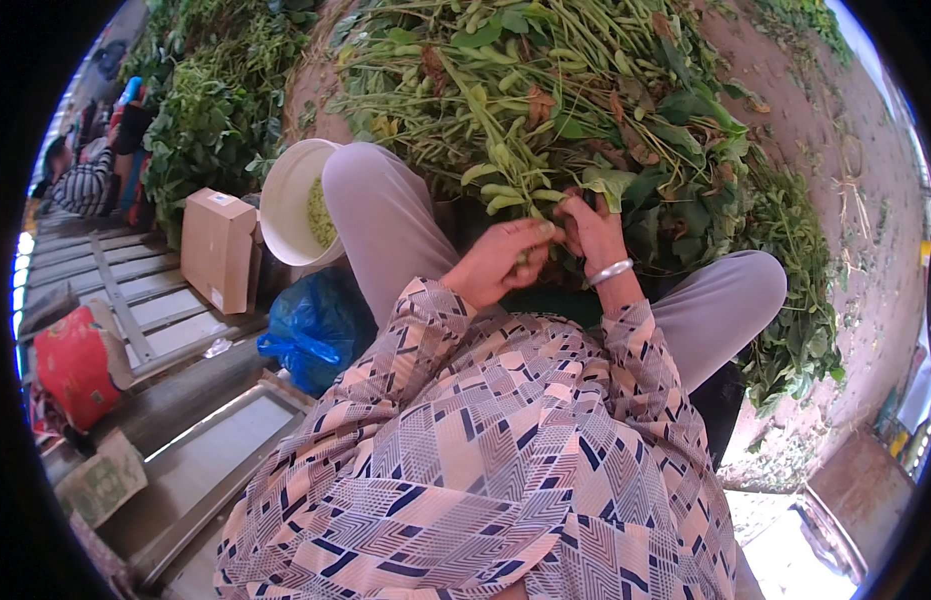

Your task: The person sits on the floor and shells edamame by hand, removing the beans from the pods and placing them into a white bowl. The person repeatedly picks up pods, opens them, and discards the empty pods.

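A large heap of cut soybean plants [450, 82] with green pods and some dry brown leaves lies before me. My left hand [503, 259] is at the near edge of the heap, its fingers curled around something green, perhaps pods. Close beside it, my right hand [593, 229], with a silver bangle [609, 273] on the wrist, pinches the lower part of a stem. Green soybean pods [510, 195] on that stem hang just above both hands. A white bucket [285, 195] with green beans inside stands beside my left knee.
At the left are a blue plastic bag [308, 330], a cardboard box [214, 251], a red cloth bundle [79, 364] and a slatted frame [112, 289]. More leafy plants [210, 112] lie behind the box. A person in striped clothing [86, 184] is at the far left.
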Demonstrator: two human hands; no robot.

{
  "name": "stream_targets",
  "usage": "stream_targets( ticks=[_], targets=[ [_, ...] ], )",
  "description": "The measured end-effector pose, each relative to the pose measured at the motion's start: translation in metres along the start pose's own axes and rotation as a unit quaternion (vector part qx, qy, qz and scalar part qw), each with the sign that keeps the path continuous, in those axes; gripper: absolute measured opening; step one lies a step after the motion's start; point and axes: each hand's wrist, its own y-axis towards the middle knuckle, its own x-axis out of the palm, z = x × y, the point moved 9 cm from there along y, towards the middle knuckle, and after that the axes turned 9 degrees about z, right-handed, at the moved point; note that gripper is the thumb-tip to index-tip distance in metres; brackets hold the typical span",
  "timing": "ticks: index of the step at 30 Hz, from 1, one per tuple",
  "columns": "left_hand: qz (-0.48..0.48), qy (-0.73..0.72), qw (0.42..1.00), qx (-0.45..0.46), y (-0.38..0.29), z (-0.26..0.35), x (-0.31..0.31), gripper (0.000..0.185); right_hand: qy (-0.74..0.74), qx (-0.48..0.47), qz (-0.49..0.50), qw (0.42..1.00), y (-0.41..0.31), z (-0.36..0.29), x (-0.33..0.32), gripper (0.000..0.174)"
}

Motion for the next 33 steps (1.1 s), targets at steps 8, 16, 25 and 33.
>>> stream_targets(
  ticks=[8, 16, 25, 33],
  targets=[
    [0.082, -0.062, 0.994, 0.041, 0.020, -0.004, -0.018, 0.020, -0.245, -0.271, 0.018, 0.931, -0.057, -0.052, 0.011, 0.024],
    [0.011, -0.128, 0.990, 0.051, 0.013, 0.011, -0.010, 0.022, -0.268, -0.313, 0.009, 0.911, -0.078, -0.062, 0.022, 0.026],
    [-0.017, 0.004, 0.983, 0.184, 0.026, 0.090, 0.008, 0.021, -0.184, -0.229, -0.081, 0.952, -0.073, -0.087, 0.044, 0.027],
    [0.061, 0.030, 0.978, 0.196, 0.035, 0.078, -0.023, 0.018, -0.170, -0.105, -0.118, 0.973, -0.045, -0.040, 0.046, 0.033]
  ],
)
